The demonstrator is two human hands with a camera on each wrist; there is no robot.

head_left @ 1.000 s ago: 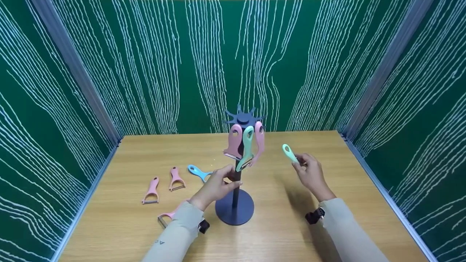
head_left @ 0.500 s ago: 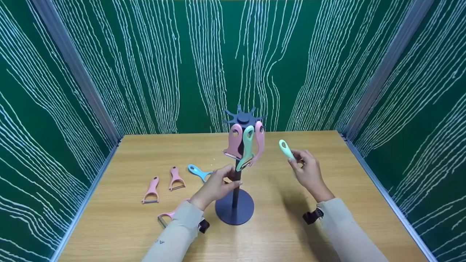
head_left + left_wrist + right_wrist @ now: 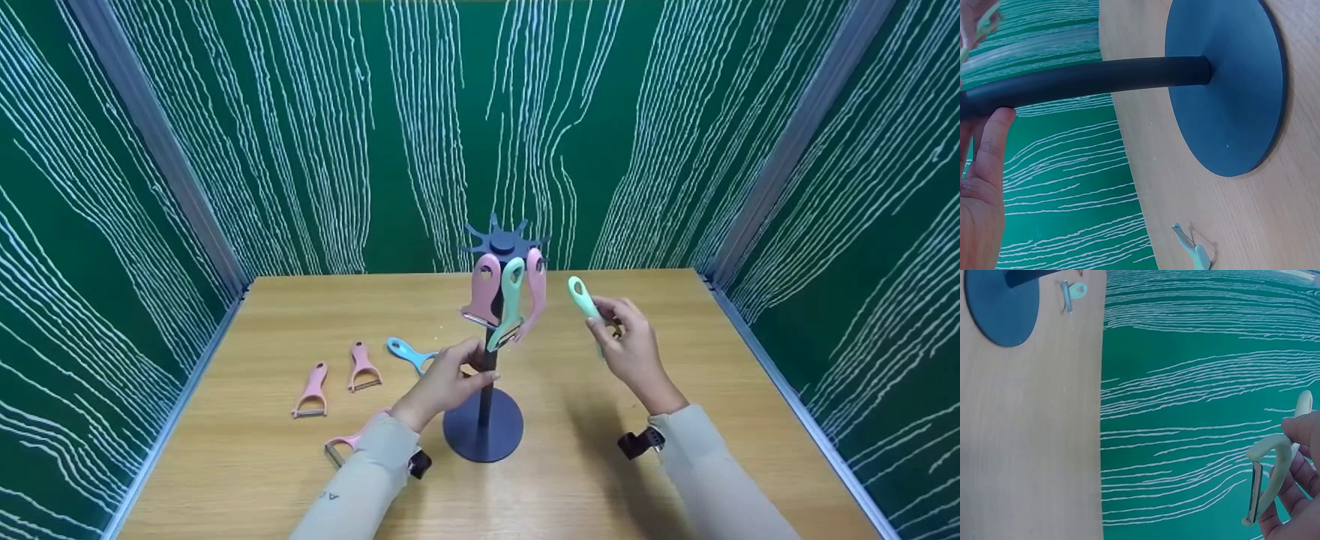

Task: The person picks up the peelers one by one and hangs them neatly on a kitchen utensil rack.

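My left hand grips the upright pole of a dark stand, thumb and fingers around it below the hanging peelers. In the left wrist view the thumb lies against the same pole. Away to the right of the stand, my right hand pinches a light green peeler above the table, its holed handle end pointing up. The right wrist view shows that peeler's curved head and blade. From the stand's spoked top hang a pink peeler, a green peeler and another pink peeler.
Left of the stand, a blue peeler, partly behind my left hand, lies on the wooden table. Further pink peelers lie nearby, one partly under the left sleeve. Green walls with white lines surround the table.
My right hand has moved slightly up and left toward the stand, carrying the green peeler. The left hand keeps its grip on the pole.
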